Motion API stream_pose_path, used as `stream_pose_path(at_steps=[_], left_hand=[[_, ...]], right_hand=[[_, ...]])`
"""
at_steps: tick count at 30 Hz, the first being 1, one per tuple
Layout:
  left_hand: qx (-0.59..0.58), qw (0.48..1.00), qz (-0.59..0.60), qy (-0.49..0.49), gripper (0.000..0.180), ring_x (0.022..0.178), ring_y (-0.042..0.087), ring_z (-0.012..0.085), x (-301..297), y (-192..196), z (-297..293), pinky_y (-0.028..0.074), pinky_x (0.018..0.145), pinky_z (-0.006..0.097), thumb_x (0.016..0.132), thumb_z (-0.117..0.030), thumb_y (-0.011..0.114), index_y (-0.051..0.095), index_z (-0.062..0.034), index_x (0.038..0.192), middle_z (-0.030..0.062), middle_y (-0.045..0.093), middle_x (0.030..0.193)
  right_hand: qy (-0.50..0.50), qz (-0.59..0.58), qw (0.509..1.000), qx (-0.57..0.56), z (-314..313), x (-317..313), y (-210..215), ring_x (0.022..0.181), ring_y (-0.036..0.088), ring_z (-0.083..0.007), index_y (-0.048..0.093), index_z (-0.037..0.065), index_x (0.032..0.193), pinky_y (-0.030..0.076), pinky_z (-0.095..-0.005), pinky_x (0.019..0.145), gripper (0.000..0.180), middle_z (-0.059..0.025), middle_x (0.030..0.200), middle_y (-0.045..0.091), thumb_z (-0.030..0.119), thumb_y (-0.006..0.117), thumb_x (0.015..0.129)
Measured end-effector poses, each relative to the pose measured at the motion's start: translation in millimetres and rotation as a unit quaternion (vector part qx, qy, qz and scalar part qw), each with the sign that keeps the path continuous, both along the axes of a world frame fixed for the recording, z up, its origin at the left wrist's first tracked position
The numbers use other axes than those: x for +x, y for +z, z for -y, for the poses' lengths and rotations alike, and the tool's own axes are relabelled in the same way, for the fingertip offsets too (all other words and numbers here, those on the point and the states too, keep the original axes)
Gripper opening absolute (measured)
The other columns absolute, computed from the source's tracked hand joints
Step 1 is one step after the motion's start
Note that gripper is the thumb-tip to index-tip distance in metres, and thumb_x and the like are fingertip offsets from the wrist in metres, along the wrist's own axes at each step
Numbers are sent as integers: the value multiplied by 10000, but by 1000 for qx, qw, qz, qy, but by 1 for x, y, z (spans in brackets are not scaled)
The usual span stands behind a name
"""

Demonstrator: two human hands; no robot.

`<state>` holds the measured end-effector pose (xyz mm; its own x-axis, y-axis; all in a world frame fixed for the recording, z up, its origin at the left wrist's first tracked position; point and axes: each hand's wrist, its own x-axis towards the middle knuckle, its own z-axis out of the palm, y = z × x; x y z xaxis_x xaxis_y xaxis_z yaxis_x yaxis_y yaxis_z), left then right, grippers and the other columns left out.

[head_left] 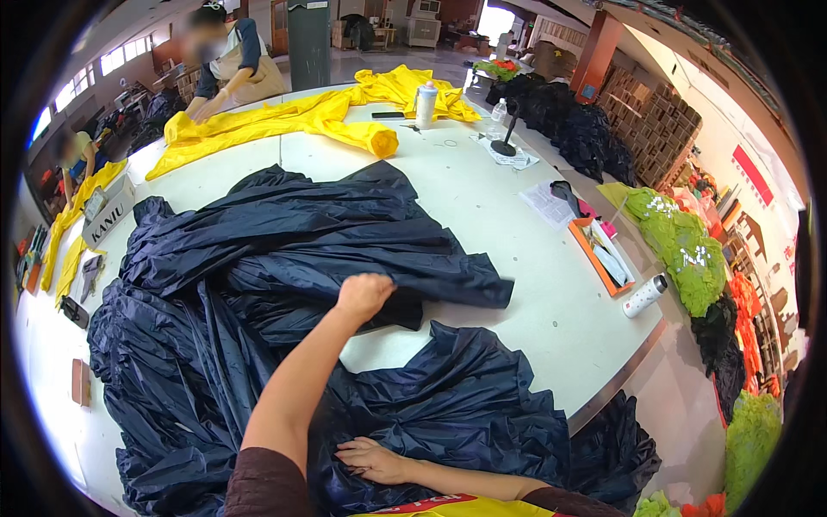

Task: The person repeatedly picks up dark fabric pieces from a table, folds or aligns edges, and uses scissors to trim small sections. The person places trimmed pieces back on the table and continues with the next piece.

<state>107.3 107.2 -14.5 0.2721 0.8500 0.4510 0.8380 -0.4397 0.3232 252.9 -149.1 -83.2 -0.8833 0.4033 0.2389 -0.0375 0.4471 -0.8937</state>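
A large heap of thin, glossy dark navy fabric (284, 215) lies crumpled over the near and left parts of the white table (482, 207). My left hand (366, 295) reaches forward and is closed on the edge of a long, sleeve-like fold of it. That fold's end points right and is slightly blurred. Closer to my body, my right hand (375, 459) rests on the fabric with its fingers stretched out. Part of the navy fabric hangs past the table's near right edge.
Yellow fabric (284, 116) stretches across the far side, where a person (237, 65) handles it. A bottle (425, 105), a black stand (504, 148), an orange box (600, 256) and a white tumbler (644, 296) stand toward the right. Green fabric piles (676, 241) lie beyond the table.
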Motion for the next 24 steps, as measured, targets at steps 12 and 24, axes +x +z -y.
stream_pose_path(at_steps=[12, 24], left_hand=[[-5, 987, 155, -34, 246, 901, 597, 308, -103, 121, 216, 460, 796, 368, 777, 3, 548, 606, -18, 1015, 155, 621, 932], [-134, 991, 21, 17, 397, 1194, 457, 299, -63, 39, 330, 322, 1022, 446, 744, -59, 561, 563, -46, 1141, 143, 539, 1205]], right_hand=[[-174, -414, 611, -652, -124, 52, 128, 533, 449, -79, 603, 96, 1060, 266, -176, 393, 471, -144, 1124, 591, 505, 427, 907], [-243, -129, 820, -502, -42, 53, 100, 421, 348, -36, 585, 42, 1038, 250, -175, 372, 202, 19, 579, 442, 173, 558, 886]])
